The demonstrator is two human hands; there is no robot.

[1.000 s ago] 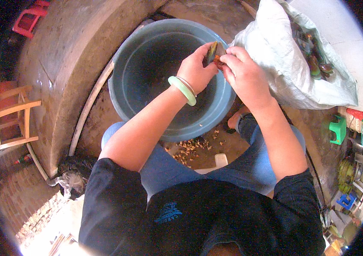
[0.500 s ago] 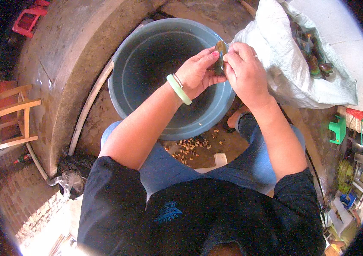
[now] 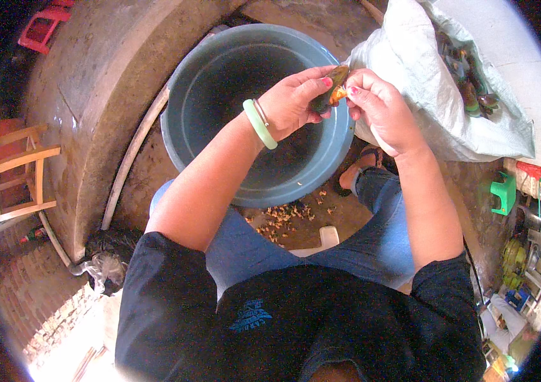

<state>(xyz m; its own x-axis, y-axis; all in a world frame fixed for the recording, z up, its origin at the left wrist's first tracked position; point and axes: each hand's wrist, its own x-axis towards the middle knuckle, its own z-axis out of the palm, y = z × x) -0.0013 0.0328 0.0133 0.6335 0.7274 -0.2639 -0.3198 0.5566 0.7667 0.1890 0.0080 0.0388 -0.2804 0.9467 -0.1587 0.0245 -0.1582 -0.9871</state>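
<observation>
Two bare hands meet above the far right rim of a big blue-grey tub (image 3: 184, 149). The left hand (image 3: 293, 102), with a pale green bangle (image 3: 259, 124) on its wrist, has its grip closed around a dark shell (image 3: 332, 89) that shows orange flesh at one end. The right hand (image 3: 382, 111) pinches this orange end with thumb and fingertips, so both grips are clamped on the same shell. Just beside the right hand lies an open white sack (image 3: 436, 95) with more dark shells inside. Small orange scraps (image 3: 283, 219) are scattered on the ground near the tub, between the person's knees.
</observation>
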